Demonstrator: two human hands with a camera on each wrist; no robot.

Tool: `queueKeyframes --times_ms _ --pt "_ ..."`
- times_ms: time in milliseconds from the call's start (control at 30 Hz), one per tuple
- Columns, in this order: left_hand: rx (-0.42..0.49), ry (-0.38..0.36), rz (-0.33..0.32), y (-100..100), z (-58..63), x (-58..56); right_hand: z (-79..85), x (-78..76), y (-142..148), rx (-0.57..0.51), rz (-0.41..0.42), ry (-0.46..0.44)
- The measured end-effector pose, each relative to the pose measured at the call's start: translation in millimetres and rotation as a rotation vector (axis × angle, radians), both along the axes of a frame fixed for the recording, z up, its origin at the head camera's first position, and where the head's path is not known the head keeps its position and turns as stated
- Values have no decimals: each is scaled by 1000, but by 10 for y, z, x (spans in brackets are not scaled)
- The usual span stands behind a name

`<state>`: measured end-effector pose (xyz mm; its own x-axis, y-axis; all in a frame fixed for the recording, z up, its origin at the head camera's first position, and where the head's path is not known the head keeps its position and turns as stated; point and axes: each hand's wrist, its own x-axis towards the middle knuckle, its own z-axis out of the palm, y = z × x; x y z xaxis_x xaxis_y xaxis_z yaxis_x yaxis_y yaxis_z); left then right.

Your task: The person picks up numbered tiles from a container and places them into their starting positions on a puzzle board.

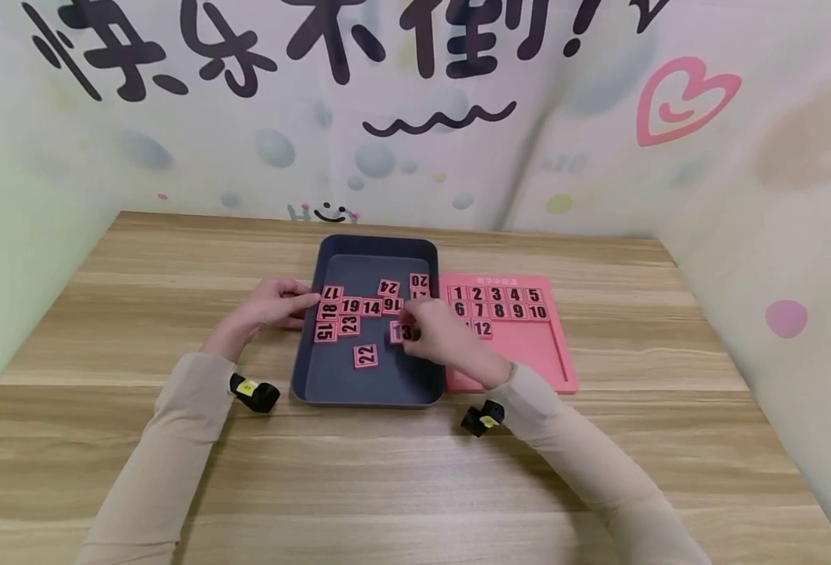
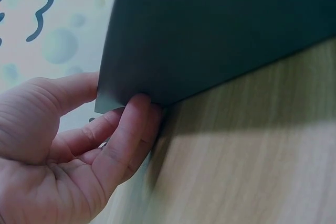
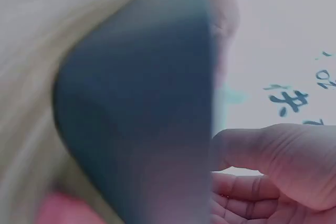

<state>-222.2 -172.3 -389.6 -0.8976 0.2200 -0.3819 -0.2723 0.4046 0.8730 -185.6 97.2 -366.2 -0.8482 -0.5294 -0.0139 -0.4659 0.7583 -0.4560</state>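
Observation:
A dark grey tray (image 1: 333, 377) on the table holds several pink number tiles with black digits. My left hand (image 1: 274, 304) grips the tray's left side; the left wrist view has the thumb at the rim and fingertips against the outer wall (image 2: 210, 35). Over the tray's right part, my right hand (image 1: 443, 333) pinches the 13 tile (image 1: 397, 333) between thumb and fingers. In the right wrist view the tray wall (image 3: 136, 93) hides those fingertips. Near them lie the 16 tile (image 1: 392, 305) and the 22 tile (image 1: 366, 356).
Right beside the tray lies a pink number board (image 1: 528, 353), with tiles 1 to 10 in its top two rows and the 12 tile (image 1: 482, 329) in the third. My right forearm crosses its left part. A printed wall cloth (image 1: 415, 173) stands behind the wooden table (image 1: 359, 486).

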Motion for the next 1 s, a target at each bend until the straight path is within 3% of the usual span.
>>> queueKeyframes --times_ms 233,567,767,1000 --pt "18 15 4 -22 -46 -13 102 8 467 -93 -28 33" --pt "10 13 -9 -18 -36 -15 -96 -37 1203 -61 -151 19" --pt "0 12 -5 -18 -25 -10 -183 -47 1342 -65 -181 -36" --pt "6 4 -3 -7 -25 -11 -250 -72 1343 -75 -178 -18"
